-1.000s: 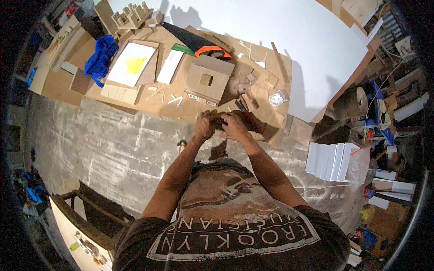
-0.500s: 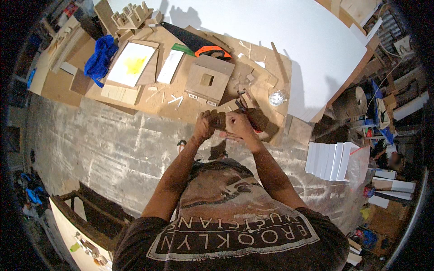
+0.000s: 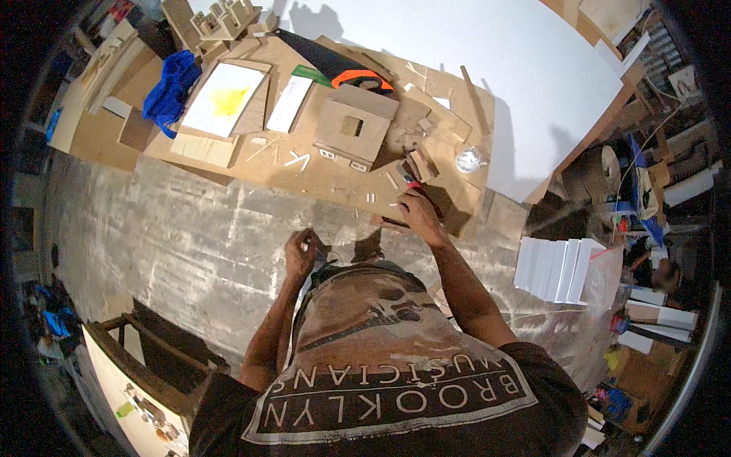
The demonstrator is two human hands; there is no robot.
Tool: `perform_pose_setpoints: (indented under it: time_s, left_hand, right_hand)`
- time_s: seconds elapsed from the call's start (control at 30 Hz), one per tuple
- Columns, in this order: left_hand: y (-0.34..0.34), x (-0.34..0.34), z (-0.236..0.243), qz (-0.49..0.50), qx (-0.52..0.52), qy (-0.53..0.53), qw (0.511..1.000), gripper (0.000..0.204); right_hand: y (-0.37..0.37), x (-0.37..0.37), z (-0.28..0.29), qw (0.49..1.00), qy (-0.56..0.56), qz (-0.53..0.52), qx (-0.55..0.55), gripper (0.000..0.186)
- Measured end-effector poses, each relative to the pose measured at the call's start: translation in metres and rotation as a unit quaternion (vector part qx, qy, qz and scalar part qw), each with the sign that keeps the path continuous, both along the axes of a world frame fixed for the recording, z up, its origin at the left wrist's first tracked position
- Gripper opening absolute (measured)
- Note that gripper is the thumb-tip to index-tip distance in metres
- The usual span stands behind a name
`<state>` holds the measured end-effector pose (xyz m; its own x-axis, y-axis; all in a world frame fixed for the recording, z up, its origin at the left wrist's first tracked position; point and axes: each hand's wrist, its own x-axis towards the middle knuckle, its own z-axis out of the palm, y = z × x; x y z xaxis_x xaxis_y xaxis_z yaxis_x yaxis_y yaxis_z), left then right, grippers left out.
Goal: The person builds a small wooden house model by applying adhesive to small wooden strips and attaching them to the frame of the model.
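My right hand [image 3: 420, 217] is at the front edge of the work board, fingers closed beside a red and black hand tool [image 3: 412, 183]. A thin white strip [image 3: 394, 204] shows at its fingertips; whether the hand grips the strip or the tool is unclear. Over the floor, close to my body, my left hand [image 3: 301, 253] has curled fingers, and anything inside them is hidden. Two short white strips [image 3: 371, 198] lie by the board's edge. Beyond them stands a brown cardboard model house [image 3: 354, 126] with a square roof opening and small white windows.
A handsaw [image 3: 320, 62] with an orange handle lies behind the house. Left of it are a yellow-stained white sheet [image 3: 221, 100] and a blue cloth [image 3: 171, 93]. A clear container [image 3: 468, 159] and small brown block pieces [image 3: 419, 162] are at the right. White panels [image 3: 556, 270] stand on the floor.
My hands have parted: the left has drawn back toward my body, and the right has shifted slightly right beside the red and black tool. Two white strips now show at the board's edge.
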<state>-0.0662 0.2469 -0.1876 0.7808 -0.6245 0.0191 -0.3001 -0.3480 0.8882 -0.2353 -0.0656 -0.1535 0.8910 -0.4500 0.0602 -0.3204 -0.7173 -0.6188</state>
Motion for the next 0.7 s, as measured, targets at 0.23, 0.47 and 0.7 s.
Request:
perform_pose_setpoints:
  time_s: [0.23, 0.47, 0.7]
  left_hand:
    - [0.087, -0.032, -0.037, 0.125, 0.096, 0.029, 0.987, 0.025]
    - [0.125, -0.041, -0.066, 0.144, 0.107, 0.045, 0.983, 0.027]
    - [0.145, -0.043, -0.077, 0.168, 0.162, 0.037, 0.972, 0.026]
  right_hand:
    - [0.002, 0.033, -0.002, 1.0, -0.017, -0.014, -0.008, 0.012]
    - [0.001, 0.066, -0.012, 1.0, -0.009, 0.022, -0.006, 0.013]
    - [-0.004, 0.065, -0.023, 0.999, -0.022, 0.044, -0.01, 0.016]
